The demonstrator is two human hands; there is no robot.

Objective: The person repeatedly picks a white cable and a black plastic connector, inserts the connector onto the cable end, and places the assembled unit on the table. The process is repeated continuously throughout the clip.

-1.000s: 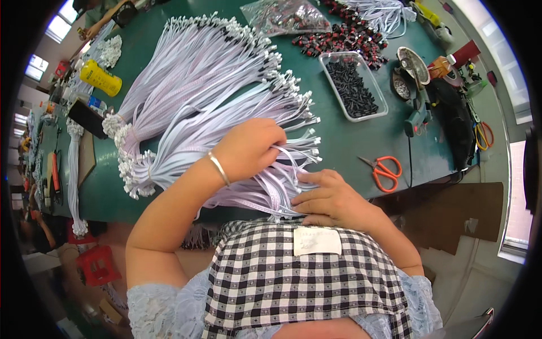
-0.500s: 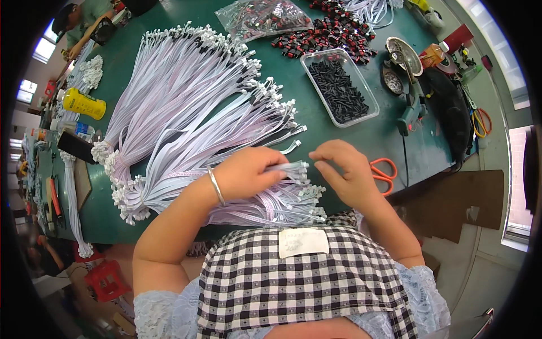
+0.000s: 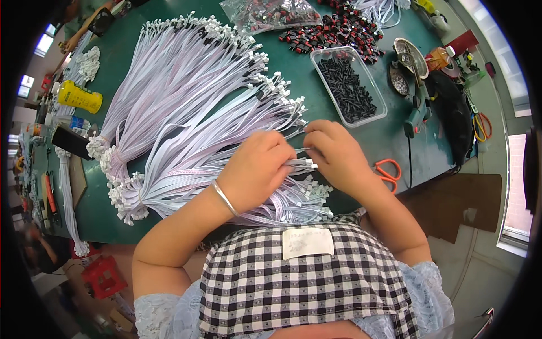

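Gripping, left side: from my distant seat I recorded the bare left hand (image 3: 257,169), a silver metal bangle (image 3: 224,198) at its wrist, its fingers curled closed around a slim sheaf of flat white ribbon cables (image 3: 306,164).
Right side: the bare right hand (image 3: 339,155), fingers and thumb bent close together near the sheaf's ends; a thin pale strand ran toward the fingertips, and I could not tell whether they had closed on it.
Sheaf, location: between the two hands, over the lower cables, small white plastic connectors protruding past the left fingers.
Cable stock: one large fan of flat white and pale pink ribbon cables (image 3: 175,85), gathered at the left and spread toward the upper right, on a green tabletop (image 3: 429,161).
Tray: one clear plastic rectangular tray (image 3: 371,80), beyond the right hand, holding small black rod-shaped pieces (image 3: 347,90).
Loose parts: one heap of small red-and-black pieces (image 3: 344,37), behind the tray; one clear plastic bag (image 3: 271,14) of similar parts beside it.
Cutting tool: one pair of orange-handled scissors (image 3: 389,176), just beside the right wrist.
Left edge: one yellow plastic bottle (image 3: 79,97); one flat black rectangular slab (image 3: 71,142).
Clothing: one black-and-white checked apron (image 3: 305,282).
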